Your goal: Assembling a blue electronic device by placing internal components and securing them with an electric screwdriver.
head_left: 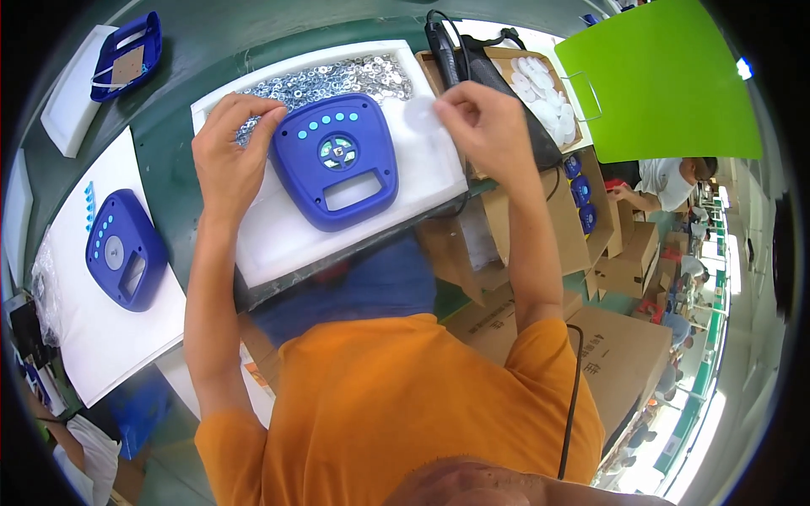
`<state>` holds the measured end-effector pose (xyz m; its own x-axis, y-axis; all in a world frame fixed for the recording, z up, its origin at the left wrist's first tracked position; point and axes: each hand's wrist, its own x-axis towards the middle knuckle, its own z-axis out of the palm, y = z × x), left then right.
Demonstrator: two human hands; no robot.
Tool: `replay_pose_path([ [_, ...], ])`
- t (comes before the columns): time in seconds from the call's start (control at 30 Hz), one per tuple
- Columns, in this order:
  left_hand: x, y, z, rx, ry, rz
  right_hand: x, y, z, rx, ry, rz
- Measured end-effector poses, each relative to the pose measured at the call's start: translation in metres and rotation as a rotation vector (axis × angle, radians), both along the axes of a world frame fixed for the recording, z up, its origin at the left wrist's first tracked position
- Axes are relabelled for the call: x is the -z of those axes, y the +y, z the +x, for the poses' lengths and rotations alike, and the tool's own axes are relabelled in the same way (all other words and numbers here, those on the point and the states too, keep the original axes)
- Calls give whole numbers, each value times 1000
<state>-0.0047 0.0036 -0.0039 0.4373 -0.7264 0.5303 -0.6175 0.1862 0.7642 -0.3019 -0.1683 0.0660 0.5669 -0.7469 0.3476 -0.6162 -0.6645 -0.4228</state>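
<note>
Fingers (250, 103) have the blue casing (335, 175) between them.

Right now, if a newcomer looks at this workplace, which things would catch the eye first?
Probably the bright green panel at the upper right, then the orange shirt at the lower middle. Above centre, a blue casing lies over the white tray, with the left hand at its upper left edge. The right hand pinches a translucent disc, right of the casing.
</note>
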Motion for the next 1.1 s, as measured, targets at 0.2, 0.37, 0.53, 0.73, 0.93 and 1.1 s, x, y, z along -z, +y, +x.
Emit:
replay_pose_path([
  [0.2, 4, -1, -1, 19, -12, -10, 35, 32, 52, -351, -51, 455],
  [0.37, 2, 0, -3, 2, -6, 22, 36, 37, 69, -246, 103, 276],
  [0.53, 1, 2, -1, 0, -19, 28, 29, 30, 65, -180, 81, 156],
  [0.73, -3, 2, -1, 13, -18, 32, 49, -40, 39, -86, 70, -18],
  [0.93, 0, -1, -2, 1, -85, -6, 66, -50, 44, -272, 159, -154],
  [1.1, 0, -1, -2, 2, -72, 1, 71, -53, 51, -345, 249, -295],
])
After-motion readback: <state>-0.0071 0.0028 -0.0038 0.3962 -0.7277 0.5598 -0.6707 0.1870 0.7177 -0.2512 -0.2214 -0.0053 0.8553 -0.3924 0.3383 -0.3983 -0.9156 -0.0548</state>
